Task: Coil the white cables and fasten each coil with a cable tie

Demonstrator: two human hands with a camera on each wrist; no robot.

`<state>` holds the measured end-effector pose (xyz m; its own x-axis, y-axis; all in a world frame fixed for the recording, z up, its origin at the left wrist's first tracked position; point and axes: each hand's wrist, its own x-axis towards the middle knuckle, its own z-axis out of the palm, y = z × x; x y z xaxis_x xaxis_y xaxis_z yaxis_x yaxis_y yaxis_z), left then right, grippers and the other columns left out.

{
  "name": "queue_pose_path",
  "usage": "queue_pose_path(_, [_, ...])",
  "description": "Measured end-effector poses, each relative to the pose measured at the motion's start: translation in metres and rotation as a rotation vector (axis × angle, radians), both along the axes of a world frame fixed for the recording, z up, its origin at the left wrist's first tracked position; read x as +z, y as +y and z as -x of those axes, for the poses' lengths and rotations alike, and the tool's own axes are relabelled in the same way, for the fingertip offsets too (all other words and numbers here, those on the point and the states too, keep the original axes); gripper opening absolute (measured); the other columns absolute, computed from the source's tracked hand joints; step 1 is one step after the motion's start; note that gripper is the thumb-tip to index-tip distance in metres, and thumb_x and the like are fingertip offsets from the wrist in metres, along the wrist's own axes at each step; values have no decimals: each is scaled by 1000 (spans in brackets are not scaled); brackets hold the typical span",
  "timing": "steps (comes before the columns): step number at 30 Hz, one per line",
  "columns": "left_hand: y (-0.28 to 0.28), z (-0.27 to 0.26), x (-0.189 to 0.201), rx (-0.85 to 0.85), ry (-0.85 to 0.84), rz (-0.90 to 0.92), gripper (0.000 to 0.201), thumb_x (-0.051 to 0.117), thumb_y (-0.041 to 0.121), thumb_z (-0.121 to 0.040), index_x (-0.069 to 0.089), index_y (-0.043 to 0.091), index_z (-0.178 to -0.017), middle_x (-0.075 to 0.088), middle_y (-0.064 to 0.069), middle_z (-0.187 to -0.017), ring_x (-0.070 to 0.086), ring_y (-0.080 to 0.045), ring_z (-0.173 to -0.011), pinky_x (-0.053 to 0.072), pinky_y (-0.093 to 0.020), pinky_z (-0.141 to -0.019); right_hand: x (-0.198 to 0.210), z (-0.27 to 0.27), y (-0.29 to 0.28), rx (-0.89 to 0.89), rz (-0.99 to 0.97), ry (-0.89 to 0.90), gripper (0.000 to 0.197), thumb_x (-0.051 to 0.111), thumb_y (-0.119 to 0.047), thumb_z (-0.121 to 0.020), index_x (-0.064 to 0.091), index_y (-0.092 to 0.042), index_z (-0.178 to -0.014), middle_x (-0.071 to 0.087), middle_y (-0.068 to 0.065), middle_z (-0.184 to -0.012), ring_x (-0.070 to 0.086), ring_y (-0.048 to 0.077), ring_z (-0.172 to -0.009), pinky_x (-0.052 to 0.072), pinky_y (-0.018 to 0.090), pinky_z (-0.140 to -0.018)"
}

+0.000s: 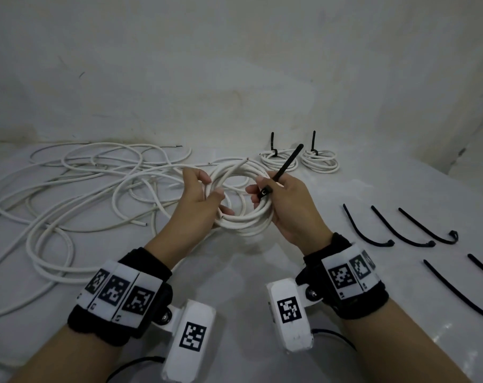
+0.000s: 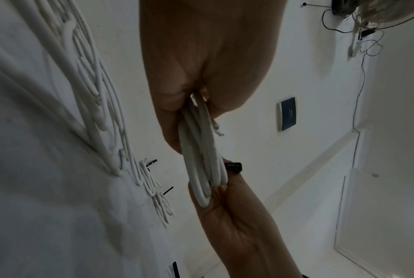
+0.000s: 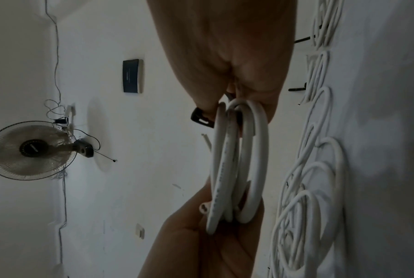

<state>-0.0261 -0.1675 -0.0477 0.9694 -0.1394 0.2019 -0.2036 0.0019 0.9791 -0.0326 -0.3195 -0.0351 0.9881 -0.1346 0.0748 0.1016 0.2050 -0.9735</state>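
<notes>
While left hand (image 1: 200,193) grips the round coil (image 1: 243,217), right hand (image 1: 285,205) apparently pinches stiff tie (image 1: 285,168).

Three coils (image 1: 241,200); eight ties (image 1: 368,230)

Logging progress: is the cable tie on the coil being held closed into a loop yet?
Cannot tell. The cable tie sits at the coil, tail sticking up; the right hand hides the rest.

A fan (image 3: 32,150) hangs on the white wall (image 3: 153,169). Beside the fan, along the wall, sits a dark panel (image 3: 132,76); thin wires (image 3: 55,111) dangle near the fan.
</notes>
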Motion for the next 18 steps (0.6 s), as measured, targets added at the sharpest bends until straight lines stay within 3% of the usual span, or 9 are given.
queue_pose_path(5, [6,1,12,-31,47,85,26,54,20,-94,30,29,-92,63,-9,-88,66,-14,-54,55,-28,-52,3,0,-12,120,224,-58,9,53,-6,-95,62,-5,-97,68,6,-72,55,11,-53,46,20,-52])
queue_pose_path(7, [13,0,15,-43,79,27,25,57,35,-88,34,31,-96,69,-6,-80,66,-17,-54,55,-28,-52,5,3,-14,213,323,-71,10,55,-5,-94,63,-5,-101,69,8,-75,54,11,-53,45,19,-52])
queue_pose_path(10, [22,0,18,-154,105,-187,45,58,54,-71,47,26,-105,73,-7,-84,67,-21,-59,55,-30,-55,7,8,-12,322,372,-77,16,58,-5,-93,63,-1,-107,70,17,-83,55,12,-53,46,19,-53])
queue_pose_path(12, [22,3,17,-208,34,-307,49,62,51,-71,55,19,-107,73,-5,-82,66,-14,-60,52,-24,-54,6,11,-7,381,423,-97,18,59,-6,-92,63,0,-108,71,12,-77,56,12,-54,47,19,-55])
queue_pose_path(14, [20,5,15,-206,-56,-366,42,66,43,-74,59,14,-104,70,-1,-73,62,-6,-56,48,-18,-52,6,14,-3,403,457,-106,15,59,-8,-92,65,-5,-106,68,-2,-64,55,9,-53,47,17,-55])
queue_pose_path(18, [17,2,12,-98,-131,-369,41,66,49,-70,61,15,-93,61,5,-57,55,-6,-47,48,-21,-47,8,16,0,345,486,-126,20,57,-12,-94,67,-2,-109,64,-8,-59,57,4,-51,40,9,-49])
